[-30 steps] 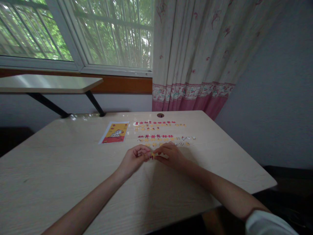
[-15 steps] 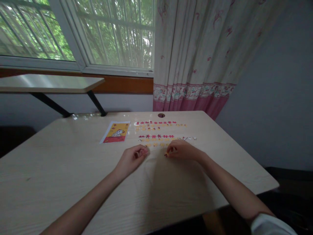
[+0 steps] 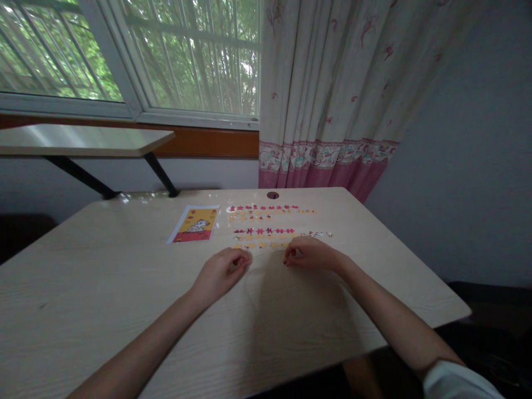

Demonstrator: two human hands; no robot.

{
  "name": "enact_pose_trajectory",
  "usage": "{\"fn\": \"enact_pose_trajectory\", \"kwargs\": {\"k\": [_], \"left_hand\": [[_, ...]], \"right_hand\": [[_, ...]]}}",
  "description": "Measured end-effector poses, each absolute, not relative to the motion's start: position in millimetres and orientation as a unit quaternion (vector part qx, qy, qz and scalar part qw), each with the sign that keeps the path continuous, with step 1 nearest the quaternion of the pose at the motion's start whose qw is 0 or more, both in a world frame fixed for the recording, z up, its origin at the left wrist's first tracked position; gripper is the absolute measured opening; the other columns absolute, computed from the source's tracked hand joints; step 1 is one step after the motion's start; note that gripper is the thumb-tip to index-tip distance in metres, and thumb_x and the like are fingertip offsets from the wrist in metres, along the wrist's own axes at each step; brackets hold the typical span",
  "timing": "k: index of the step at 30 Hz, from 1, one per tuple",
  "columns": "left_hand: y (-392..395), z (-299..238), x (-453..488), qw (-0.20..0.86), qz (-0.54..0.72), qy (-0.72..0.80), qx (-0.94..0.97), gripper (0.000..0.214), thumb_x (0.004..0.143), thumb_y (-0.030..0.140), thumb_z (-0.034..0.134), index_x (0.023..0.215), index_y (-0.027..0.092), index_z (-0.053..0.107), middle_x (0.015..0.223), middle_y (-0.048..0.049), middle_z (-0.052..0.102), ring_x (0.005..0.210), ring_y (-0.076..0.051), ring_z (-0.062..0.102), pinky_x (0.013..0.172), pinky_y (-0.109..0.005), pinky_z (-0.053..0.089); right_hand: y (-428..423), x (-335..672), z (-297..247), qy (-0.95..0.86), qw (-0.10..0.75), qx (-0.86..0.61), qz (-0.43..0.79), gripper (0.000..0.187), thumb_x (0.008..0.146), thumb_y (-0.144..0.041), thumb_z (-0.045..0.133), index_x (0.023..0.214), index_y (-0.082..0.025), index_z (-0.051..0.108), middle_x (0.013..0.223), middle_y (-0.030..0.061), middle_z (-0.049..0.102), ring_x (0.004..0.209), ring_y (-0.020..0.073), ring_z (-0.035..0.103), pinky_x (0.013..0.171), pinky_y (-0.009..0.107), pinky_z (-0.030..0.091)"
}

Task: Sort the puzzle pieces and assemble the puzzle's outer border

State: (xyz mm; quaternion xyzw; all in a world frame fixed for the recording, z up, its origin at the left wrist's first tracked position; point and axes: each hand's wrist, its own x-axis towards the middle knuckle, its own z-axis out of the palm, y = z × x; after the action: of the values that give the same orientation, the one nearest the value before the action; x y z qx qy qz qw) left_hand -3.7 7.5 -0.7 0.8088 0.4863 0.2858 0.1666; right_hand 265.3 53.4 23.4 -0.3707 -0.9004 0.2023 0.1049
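Head view: apparently sorting jigsaw pieces (image 3: 260, 231), pinching one small piece (image 3: 285, 262) in right hand (image 3: 311, 253); cannot tell grip of curled left hand (image 3: 218, 271); likely calls for precise release.

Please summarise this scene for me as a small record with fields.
Puzzle pieces: laid in rows; red, yellow, some white
Picture sheet: left of the rows, mostly yellow and red
Left hand: curled, nearest the front row; contents unclear
Right hand: pinching a small piece
Table: pale, wood-grained
Behind: window, patterned curtain
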Motion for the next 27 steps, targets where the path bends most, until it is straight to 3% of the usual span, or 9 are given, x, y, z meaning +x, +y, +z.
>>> {"fn": "enact_pose_trajectory", "kwargs": {"k": [16, 27], "left_hand": [[7, -1, -4, 0.171, 0.282, 0.484, 0.811, 0.012, 0.081, 0.022, 0.048, 0.080, 0.019, 0.060, 0.073, -0.0018, 0.060, 0.064, -0.015, 0.053, 0.057, -0.023, 0.038], [8, -2, -5, 0.172, 0.287, 0.482, 0.810, 0.011, 0.080, 0.021, 0.050, 0.082, 0.020, 0.060, 0.074, -0.0017, 0.060, 0.065, -0.015, 0.054, 0.058, -0.023, 0.039]], "right_hand": [[56, 264, 25, -0.899, 0.102, -0.367, 0.214, 0.010, 0.074, -0.023, 0.063, 0.082, -0.019, 0.068, 0.075, 0.0014, 0.065, 0.067, 0.0109, 0.055, 0.061, 0.021, 0.038], [164, 267, 43, -0.849, 0.078, -0.505, 0.134, 0.014, 0.073, -0.018, 0.059, 0.081, -0.014, 0.070, 0.074, 0.0046, 0.067, 0.066, 0.0126, 0.057, 0.057, 0.021, 0.035]]}}
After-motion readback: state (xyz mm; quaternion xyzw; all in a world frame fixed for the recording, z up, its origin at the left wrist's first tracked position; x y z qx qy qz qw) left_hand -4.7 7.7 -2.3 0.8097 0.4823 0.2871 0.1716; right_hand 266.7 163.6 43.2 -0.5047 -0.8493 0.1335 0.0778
